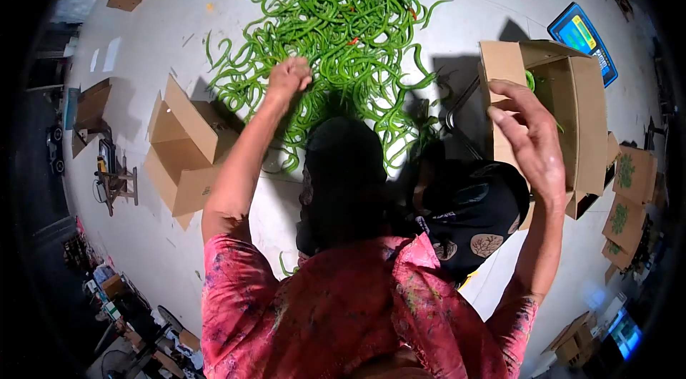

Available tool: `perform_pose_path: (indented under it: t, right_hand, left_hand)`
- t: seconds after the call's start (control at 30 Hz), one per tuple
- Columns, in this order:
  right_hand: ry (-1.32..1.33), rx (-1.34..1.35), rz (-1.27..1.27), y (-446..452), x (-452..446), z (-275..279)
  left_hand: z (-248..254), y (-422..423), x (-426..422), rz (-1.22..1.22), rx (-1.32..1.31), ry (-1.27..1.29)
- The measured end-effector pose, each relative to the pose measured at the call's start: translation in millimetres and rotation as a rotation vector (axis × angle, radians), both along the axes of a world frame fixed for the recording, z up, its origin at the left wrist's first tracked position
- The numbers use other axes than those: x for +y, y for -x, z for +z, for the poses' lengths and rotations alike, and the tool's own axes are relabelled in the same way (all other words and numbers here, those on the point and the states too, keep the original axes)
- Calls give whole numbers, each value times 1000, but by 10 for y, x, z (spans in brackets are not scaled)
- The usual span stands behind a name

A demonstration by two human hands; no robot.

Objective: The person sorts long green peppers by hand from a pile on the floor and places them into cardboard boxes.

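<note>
A large pile of long, curly green chili peppers point(343, 28) lies on the pale floor, with a few red ones among them. My left hand point(289, 75) is over the near left part of the pile with its fingers curled closed; whatever may be inside is hidden. On the right, my right hand point(530, 137) is raised at the near left side of an open cardboard box point(589, 114). Its thumb and fingers are apart, and I see nothing between them. Some green peppers show inside that box, partly covered by the flaps and my hand.
Another open cardboard box point(175, 157) stands on the left. A blue-framed device with a lit screen point(582, 39) is behind the right box. Printed cartons point(625, 218) line the far right. A small wooden stool-like stand point(118, 179) sits at far left.
</note>
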State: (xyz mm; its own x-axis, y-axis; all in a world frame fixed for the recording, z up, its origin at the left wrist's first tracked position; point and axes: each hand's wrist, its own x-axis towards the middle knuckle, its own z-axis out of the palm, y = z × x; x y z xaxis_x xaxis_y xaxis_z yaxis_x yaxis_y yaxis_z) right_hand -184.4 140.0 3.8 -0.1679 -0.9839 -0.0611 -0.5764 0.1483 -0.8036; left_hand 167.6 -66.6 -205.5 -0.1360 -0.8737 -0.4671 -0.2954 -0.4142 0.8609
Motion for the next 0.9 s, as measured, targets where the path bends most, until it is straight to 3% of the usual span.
perform_pose_path:
  t: [0.07, 0.13, 0.17, 0.23, 0.3, 0.37, 0.47, 0.5, 0.63, 0.73, 0.77, 0.87, 0.9]
  right_hand:
    - [25, 72, 57, -184, -67, -27]
    - [18, 123, 4, -226, -111, -62]
    - [-1, 80, -85, -206, -117, -128]
    - [-14, 39, -209, -140, -110, -241]
    - [-39, 110, -251, -82, -75, -304]
    - [-83, 196, -268, -58, -73, -272]
    - [-98, 284, -262, -33, -88, -310]
    - [-120, 309, -253, -21, -90, -314]
    - [-178, 333, -218, 10, -91, -319]
    - [-216, 314, -176, 23, -127, -305]
    - [-225, 309, -166, 31, -131, -302]
    - [-237, 299, -145, 25, -118, -294]
    - [-243, 294, -138, 23, -116, -282]
  left_hand:
    - [-598, -143, 276, -115, -144, 218]
    - [-811, -15, 472, -503, -577, 572]
    - [-934, 81, 649, -396, -299, 344]
    - [-1652, 202, 770, -576, -60, 264]
    - [-1925, 440, 864, -855, -26, 453]
    - [-1863, 799, 919, -1219, -203, 939]
    - [-1832, 1047, 1192, -1219, -270, 1365]
    - [-2086, 1041, 1273, -1232, -284, 1428]
    - [-2253, 1178, 1446, -1274, -182, 1490]
    - [-2282, 1233, 1519, -1403, -251, 1317]
    - [-2298, 1252, 1475, -1359, -212, 1374]
    - [-2430, 1151, 1365, -1392, -125, 1201]
    - [-1972, 1229, 1262, -1278, -200, 331]
